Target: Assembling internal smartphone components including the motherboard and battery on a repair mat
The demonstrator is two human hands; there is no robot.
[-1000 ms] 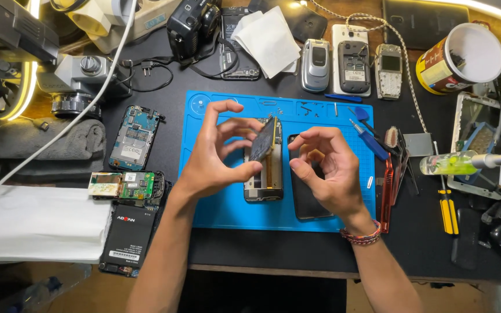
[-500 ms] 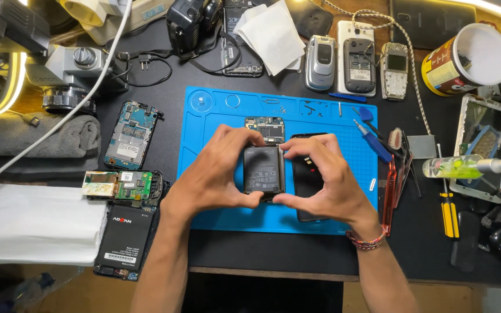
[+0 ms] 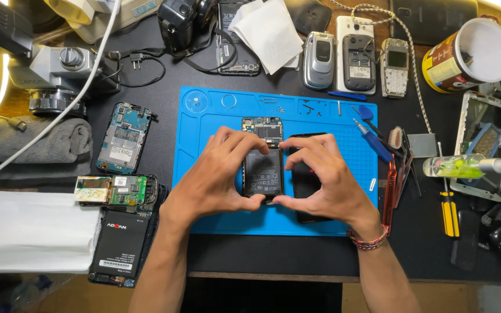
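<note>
While both hands are pressing in from either side, the opened smartphone [image 3: 263, 168] is lying flat on the blue repair mat [image 3: 204, 174], back cover off, battery and circuit board facing up. A second ago it was tipped up on its edge between the fingers; half a second ago it was coming down flat, and now it is sitting a little closer to the person, squarely between the palms. That reads to me as a switch from inspecting to working on it against the mat.

The left hand [image 3: 215, 179] is curling loosely around the phone's left edge, thumb tucked at the bottom corner, fingertips touching the top. The right hand [image 3: 320, 179] is mirroring it on the right edge, half closed, thumb meeting the other at the bottom. Under the right palm a dark panel [image 3: 304, 215], probably the removed back cover, is lying just beside the phone. A blue screwdriver [image 3: 372, 139] and red-handled tweezers [image 3: 391, 185] are waiting at the mat's right side on the counter [image 3: 262, 255].
</note>
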